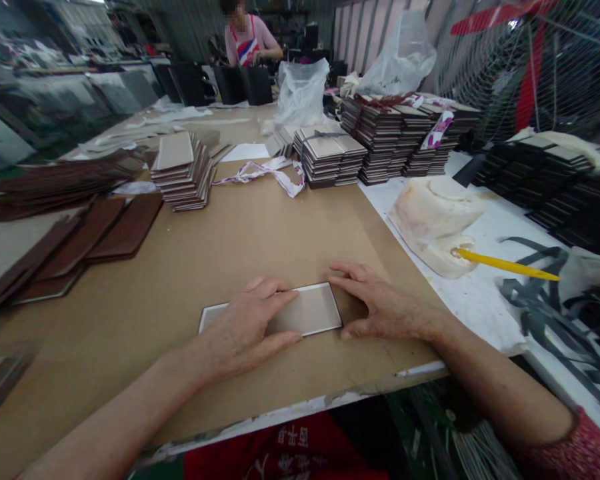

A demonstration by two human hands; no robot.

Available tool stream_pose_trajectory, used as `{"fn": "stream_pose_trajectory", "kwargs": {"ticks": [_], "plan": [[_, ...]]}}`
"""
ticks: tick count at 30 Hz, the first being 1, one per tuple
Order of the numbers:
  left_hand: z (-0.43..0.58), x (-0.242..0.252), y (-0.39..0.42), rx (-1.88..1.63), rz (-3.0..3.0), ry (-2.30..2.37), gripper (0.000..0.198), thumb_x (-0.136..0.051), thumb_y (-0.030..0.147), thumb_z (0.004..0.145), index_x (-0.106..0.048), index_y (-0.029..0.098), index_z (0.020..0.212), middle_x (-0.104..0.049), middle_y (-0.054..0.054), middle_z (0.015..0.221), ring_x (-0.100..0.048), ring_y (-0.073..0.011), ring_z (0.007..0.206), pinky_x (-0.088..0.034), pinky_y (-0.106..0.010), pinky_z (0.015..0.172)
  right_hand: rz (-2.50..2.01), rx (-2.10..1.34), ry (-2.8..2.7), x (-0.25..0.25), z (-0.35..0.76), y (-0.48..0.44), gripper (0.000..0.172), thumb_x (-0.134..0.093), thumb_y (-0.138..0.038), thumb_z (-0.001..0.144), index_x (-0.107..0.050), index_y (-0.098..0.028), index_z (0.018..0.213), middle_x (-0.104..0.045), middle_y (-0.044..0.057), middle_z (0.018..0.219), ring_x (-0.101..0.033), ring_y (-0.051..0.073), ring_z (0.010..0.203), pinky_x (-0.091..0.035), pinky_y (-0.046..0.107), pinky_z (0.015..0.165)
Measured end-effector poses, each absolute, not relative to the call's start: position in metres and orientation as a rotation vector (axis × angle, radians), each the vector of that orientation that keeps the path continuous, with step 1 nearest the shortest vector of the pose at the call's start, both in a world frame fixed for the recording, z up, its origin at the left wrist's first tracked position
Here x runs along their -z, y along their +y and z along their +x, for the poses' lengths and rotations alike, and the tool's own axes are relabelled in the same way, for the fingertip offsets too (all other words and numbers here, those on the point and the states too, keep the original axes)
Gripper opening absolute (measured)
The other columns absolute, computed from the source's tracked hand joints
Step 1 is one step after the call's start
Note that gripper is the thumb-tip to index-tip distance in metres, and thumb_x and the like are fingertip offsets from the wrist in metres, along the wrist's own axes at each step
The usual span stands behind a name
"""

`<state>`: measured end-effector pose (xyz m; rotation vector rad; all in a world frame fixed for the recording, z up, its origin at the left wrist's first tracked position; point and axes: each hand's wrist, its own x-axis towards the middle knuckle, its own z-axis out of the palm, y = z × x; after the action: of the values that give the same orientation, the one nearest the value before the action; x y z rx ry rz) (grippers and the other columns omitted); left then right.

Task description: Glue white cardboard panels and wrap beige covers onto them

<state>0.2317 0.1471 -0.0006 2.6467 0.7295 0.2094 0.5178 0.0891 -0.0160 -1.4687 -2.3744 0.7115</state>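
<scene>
A flat rectangular beige panel (316, 308) with a thin pale border and dark edge lies on the brown work surface in front of me. My left hand (250, 320) rests over its left and middle part, fingers at the far edge and thumb at the near edge, gripping it across its width. At the panel's right end is my right hand (375, 303), thumb and fingers apart. Its fingertips come close to or touch the two right corners. Nothing shows inside that hand.
Stacks of similar panels stand at the back, one at the left (175, 152), others at the right (330, 150). Dark red-brown sheets (125, 230) lie left. A cut white plastic jug (435, 213) holds a yellow stick (510, 263). Farther back are a person (250, 40) and a large fan (527, 73).
</scene>
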Motion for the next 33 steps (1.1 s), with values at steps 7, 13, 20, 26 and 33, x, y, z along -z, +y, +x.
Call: {"fn": "stream_pose_trajectory", "kwargs": {"ticks": [7, 13, 20, 26, 33], "plan": [[0.253, 0.01, 0.149, -0.184, 2.668, 0.821, 0.048, -0.063, 0.051, 0.088, -0.059, 0.017, 0.121, -0.056, -0.009, 0.116, -0.049, -0.0274, 0.105, -0.044, -0.047, 0.094, -1.433, -0.664, -2.397, 0.02, 0.516, 0.095, 0.089, -0.084, -0.048, 0.068, -0.048, -0.02, 0.145, -0.041, 0.01, 0.151, -0.033, 0.032, 0.138, -0.032, 0.049, 0.115], [0.259, 0.006, 0.154, -0.12, 2.699, 0.779, 0.05, -0.067, 0.054, 0.084, -0.061, 0.017, 0.118, -0.057, -0.008, 0.114, -0.049, -0.0274, 0.105, -0.043, -0.045, 0.093, -1.429, -0.672, -2.389, 0.021, 0.516, 0.096, 0.087, -0.084, -0.049, 0.068, -0.051, -0.02, 0.143, -0.044, 0.011, 0.149, -0.036, 0.033, 0.134, -0.032, 0.049, 0.113], [0.27, -0.005, 0.159, 0.029, 2.711, 0.803, 0.047, -0.068, 0.054, 0.08, -0.064, 0.022, 0.114, -0.059, -0.007, 0.11, -0.05, -0.0289, 0.105, -0.042, -0.046, 0.089, -1.424, -0.644, -2.398, 0.021, 0.515, 0.096, 0.083, -0.082, -0.05, 0.07, -0.054, -0.017, 0.141, -0.046, 0.012, 0.148, -0.039, 0.033, 0.131, -0.035, 0.049, 0.111], [0.291, -0.016, 0.17, 0.228, 2.627, 0.953, 0.055, -0.076, 0.054, 0.062, -0.063, 0.02, 0.103, -0.06, -0.008, 0.108, -0.053, -0.032, 0.104, -0.044, -0.047, 0.083, -1.391, -0.594, -2.409, 0.024, 0.516, 0.096, 0.084, -0.082, -0.054, 0.07, -0.054, -0.018, 0.14, -0.048, 0.012, 0.146, -0.04, 0.033, 0.13, -0.036, 0.049, 0.11], [0.304, -0.009, 0.183, 0.352, 2.584, 1.004, 0.065, -0.077, 0.062, 0.049, -0.059, 0.023, 0.098, -0.059, -0.008, 0.106, -0.055, -0.0343, 0.103, -0.045, -0.046, 0.078, -1.342, -0.599, -2.395, 0.026, 0.517, 0.096, 0.082, -0.079, -0.058, 0.072, -0.055, -0.019, 0.14, -0.049, 0.013, 0.143, -0.041, 0.033, 0.128, -0.036, 0.05, 0.109]]}}
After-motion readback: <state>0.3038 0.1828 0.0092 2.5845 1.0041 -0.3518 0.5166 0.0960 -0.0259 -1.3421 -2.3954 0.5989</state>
